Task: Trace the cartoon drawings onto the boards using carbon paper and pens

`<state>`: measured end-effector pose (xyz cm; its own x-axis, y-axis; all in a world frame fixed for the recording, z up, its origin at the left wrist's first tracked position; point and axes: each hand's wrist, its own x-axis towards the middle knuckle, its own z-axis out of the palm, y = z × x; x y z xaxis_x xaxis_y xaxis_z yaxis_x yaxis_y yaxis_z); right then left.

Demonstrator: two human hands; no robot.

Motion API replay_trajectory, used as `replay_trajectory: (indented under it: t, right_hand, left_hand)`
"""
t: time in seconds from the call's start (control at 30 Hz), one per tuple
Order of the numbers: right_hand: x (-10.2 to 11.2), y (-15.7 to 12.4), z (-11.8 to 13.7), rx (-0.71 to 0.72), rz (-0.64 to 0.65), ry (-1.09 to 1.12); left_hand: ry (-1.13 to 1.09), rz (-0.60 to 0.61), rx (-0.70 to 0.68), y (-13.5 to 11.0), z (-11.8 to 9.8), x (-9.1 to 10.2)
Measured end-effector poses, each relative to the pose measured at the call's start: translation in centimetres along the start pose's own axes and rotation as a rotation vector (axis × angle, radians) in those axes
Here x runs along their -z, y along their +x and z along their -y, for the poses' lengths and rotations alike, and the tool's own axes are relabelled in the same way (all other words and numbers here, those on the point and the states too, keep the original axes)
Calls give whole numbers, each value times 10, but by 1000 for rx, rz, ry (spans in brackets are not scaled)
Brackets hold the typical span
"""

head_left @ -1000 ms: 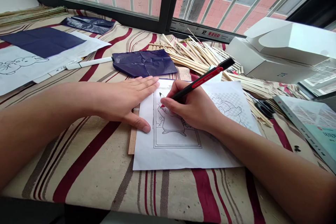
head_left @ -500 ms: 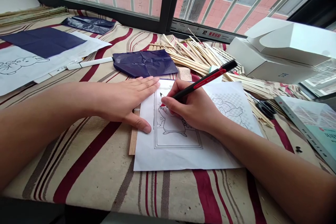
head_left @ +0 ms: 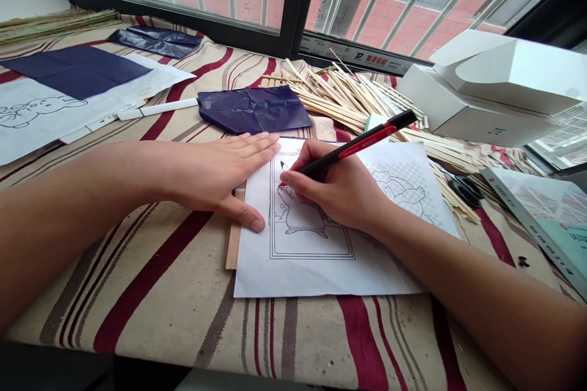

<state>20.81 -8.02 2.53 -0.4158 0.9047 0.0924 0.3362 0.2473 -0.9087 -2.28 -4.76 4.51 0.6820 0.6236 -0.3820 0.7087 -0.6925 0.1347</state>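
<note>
My right hand [head_left: 330,192] grips a black and red pen [head_left: 362,142], with its tip on the upper left of a cartoon line drawing [head_left: 298,214]. The drawing is printed inside a double-line frame on a white paper sheet [head_left: 316,272]. My left hand [head_left: 220,176] lies flat with its fingers spread, pressing the sheet's left edge. Its thumb rests near a thin wooden strip [head_left: 234,235] that sticks out from under the sheet. A second drawing [head_left: 398,188] lies partly hidden beneath my right hand and wrist.
Dark blue carbon paper [head_left: 254,110] lies behind the sheet, beside a pile of wooden sticks [head_left: 343,98]. A white ZTE box [head_left: 486,98], black scissors [head_left: 465,190] and a book [head_left: 536,214] sit right. A window runs along the striped cloth's [head_left: 151,293] far side.
The pen has tilted slightly, its top swinging right, while its tip stays on the drawing. My left hand has not shifted on the sheet. The whole view has drifted slightly.
</note>
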Motion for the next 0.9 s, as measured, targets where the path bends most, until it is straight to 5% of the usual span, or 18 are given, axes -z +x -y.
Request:
replay_trajectory:
  t: [0.9]
  right_hand:
    - [2, 2, -2, 118, 19, -54]
  left_hand:
    - [4, 42, 38, 0, -4, 3]
